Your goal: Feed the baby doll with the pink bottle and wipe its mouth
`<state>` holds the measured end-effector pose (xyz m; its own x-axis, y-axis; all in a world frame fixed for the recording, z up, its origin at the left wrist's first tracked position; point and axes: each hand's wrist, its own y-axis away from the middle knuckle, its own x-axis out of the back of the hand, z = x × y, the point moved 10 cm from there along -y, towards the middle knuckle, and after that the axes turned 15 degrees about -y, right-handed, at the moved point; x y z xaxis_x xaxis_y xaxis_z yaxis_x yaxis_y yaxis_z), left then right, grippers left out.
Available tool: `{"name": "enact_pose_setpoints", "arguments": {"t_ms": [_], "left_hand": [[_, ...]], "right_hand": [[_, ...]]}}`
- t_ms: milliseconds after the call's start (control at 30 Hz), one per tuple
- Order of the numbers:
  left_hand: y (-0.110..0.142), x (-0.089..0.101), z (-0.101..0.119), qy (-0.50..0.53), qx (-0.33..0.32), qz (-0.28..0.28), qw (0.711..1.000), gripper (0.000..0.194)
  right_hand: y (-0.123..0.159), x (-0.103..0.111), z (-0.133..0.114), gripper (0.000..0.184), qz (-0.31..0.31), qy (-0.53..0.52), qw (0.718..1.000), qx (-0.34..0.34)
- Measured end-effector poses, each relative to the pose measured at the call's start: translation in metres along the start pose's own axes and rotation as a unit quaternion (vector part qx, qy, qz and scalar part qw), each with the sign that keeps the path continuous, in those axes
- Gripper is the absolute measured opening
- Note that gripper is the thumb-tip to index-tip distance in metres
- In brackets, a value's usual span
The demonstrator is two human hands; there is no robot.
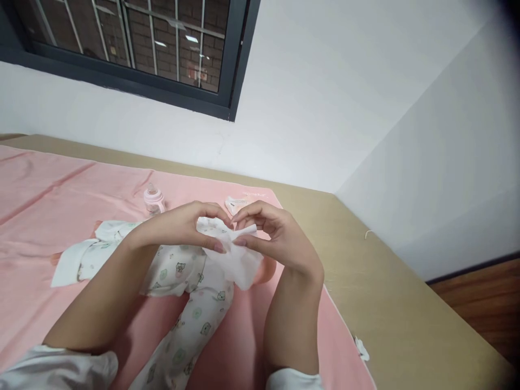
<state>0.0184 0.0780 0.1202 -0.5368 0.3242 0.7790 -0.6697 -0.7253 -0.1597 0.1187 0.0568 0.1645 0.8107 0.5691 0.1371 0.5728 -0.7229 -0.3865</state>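
Between my two hands hangs a thin white wipe (241,265), partly see-through and creased at the top. My left hand (189,225) pinches its left side between thumb and fingers. On the other side my right hand (278,233) pinches it too, and the fingertips of both hands nearly meet. Beneath them lies a baby-sized figure in white clothes (207,303) printed with small bears. Its rounded, skin-coloured head (266,271) is mostly hidden by the wipe and my right hand. I cannot tell whether it is a doll.
A pink baby bottle (154,199) stands upright on the pink blanket (52,189). Just beyond my hands lies a small white-and-pink packet (239,203). Bare tan tabletop (365,281) runs along the right. Behind are a white wall and a barred window (134,43).
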Motion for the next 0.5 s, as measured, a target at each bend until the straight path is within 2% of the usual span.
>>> {"name": "enact_pose_setpoints", "arguments": {"t_ms": [100, 267, 400, 500], "left_hand": [[0.005, -0.003, 0.009, -0.008, 0.001, -0.012, 1.0, 0.029], [0.011, 0.0, 0.022, 0.037, -0.023, 0.012, 0.999, 0.015], [0.017, 0.015, 0.031, 0.045, -0.049, 0.079, 0.995, 0.014], [0.022, 0.028, 0.033, 0.043, -0.057, 0.125, 0.99, 0.015]], "right_hand": [[0.004, -0.001, -0.007, 0.024, 0.017, 0.009, 1.0, 0.006], [0.007, 0.008, -0.006, 0.024, 0.052, -0.011, 0.999, 0.005], [0.006, 0.018, 0.0, 0.038, 0.071, -0.024, 0.997, 0.001], [0.005, 0.036, 0.005, 0.045, 0.105, -0.04, 0.994, 0.005]]}}
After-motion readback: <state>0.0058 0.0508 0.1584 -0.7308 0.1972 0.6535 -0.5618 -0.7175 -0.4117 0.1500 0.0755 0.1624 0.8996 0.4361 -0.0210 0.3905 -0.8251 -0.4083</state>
